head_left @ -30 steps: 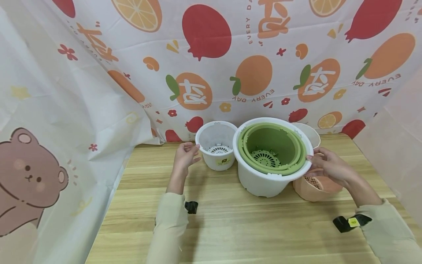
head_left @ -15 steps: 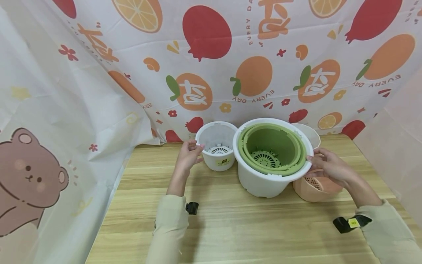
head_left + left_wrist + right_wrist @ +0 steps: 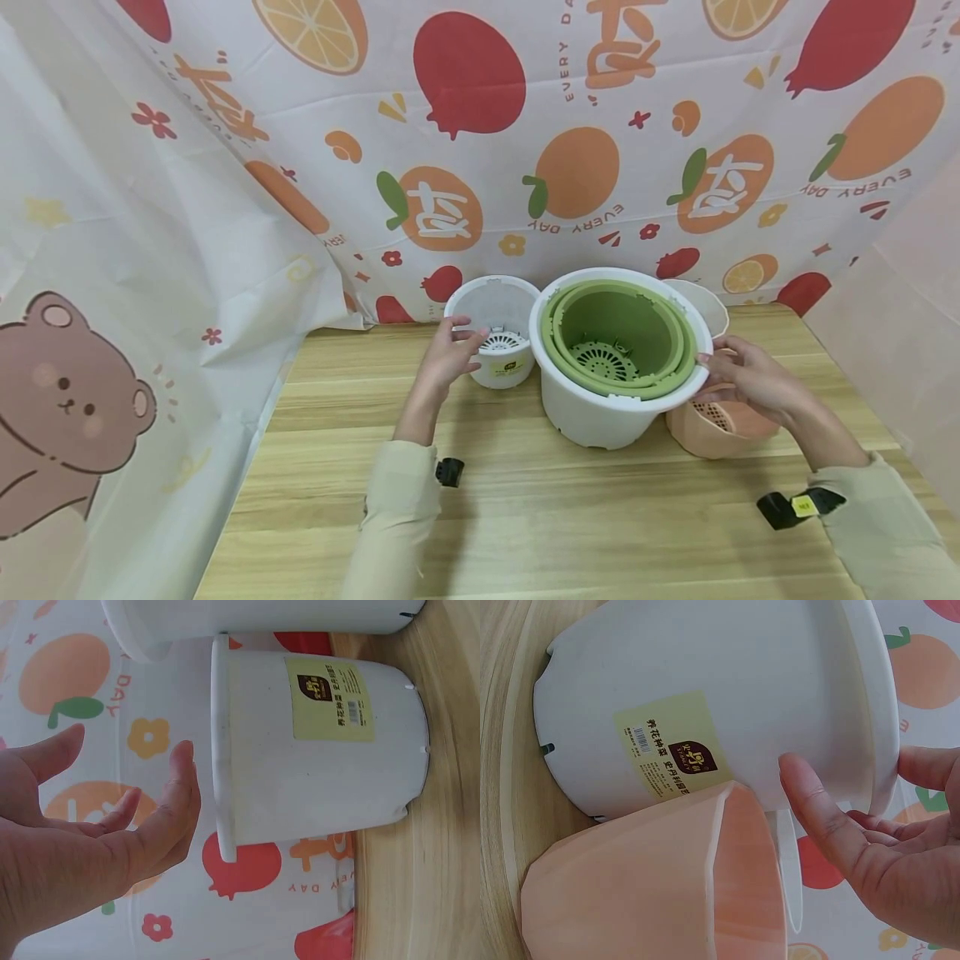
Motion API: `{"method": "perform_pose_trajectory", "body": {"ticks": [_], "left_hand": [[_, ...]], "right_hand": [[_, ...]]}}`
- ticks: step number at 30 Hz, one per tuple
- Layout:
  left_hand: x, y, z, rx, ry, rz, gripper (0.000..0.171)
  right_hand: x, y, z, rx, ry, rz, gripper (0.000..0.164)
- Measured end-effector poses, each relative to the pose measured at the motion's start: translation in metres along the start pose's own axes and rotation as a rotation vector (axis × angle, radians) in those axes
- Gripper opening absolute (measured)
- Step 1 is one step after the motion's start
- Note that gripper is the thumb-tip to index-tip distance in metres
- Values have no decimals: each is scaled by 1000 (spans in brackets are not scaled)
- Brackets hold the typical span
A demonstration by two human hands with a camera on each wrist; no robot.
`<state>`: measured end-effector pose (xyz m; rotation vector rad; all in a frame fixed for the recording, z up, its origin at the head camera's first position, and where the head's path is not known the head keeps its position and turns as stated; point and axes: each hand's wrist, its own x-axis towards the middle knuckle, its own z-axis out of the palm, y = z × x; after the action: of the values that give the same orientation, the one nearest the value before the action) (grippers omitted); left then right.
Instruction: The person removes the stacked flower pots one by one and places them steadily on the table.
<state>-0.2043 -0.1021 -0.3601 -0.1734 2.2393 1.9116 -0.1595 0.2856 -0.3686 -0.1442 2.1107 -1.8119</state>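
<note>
A large white flower pot [image 3: 600,421] stands in the middle of the row with two green pots [image 3: 622,321] nested inside it. At its right side my right hand [image 3: 753,383] pinches the rim, one digit on top and a finger against the wall below, as the right wrist view shows. A small white flower pot [image 3: 487,367] with a slotted bottom and a yellow label stands to its left. My left hand [image 3: 446,354] hovers in front of that pot's rim, fingers spread and slightly bent; in the left wrist view a gap shows between fingertips and rim.
A peach-coloured pot [image 3: 705,433] stands right of the large pot, partly behind my right hand. Behind it is another pale pot [image 3: 701,304]. The wooden table [image 3: 570,525] meets a fruit-print cloth [image 3: 480,200] at the back.
My left hand has moved right, from the left edge of the small white flower pot to in front of its rim. My right hand and the pots stay put.
</note>
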Motion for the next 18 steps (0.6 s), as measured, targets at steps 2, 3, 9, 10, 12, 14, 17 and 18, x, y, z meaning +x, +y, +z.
{"method": "perform_pose_trajectory", "body": {"ticks": [2, 3, 9, 10, 12, 14, 17, 18], "left_hand": [[0, 1, 2, 14, -11, 4, 50], [-1, 1, 4, 18, -19, 6, 51], [-1, 2, 9, 32, -56, 32, 51], [-1, 2, 10, 33, -60, 38, 51], [-1, 4, 11, 39, -72, 47, 53], [-1, 6, 13, 47, -83, 53, 55], [-2, 9, 14, 56, -99, 54, 57], [-2, 10, 15, 58, -101, 52, 57]], "right_hand": [[0, 0, 0, 2, -3, -3, 43], [0, 0, 0, 3, -4, -5, 43], [0, 0, 0, 12, -7, -13, 40], [0, 0, 0, 13, -6, -13, 39], [0, 0, 0, 16, -5, -14, 39], [0, 0, 0, 21, -8, -15, 39], [0, 0, 0, 20, -11, -18, 39], [0, 0, 0, 20, -13, -20, 39]]}}
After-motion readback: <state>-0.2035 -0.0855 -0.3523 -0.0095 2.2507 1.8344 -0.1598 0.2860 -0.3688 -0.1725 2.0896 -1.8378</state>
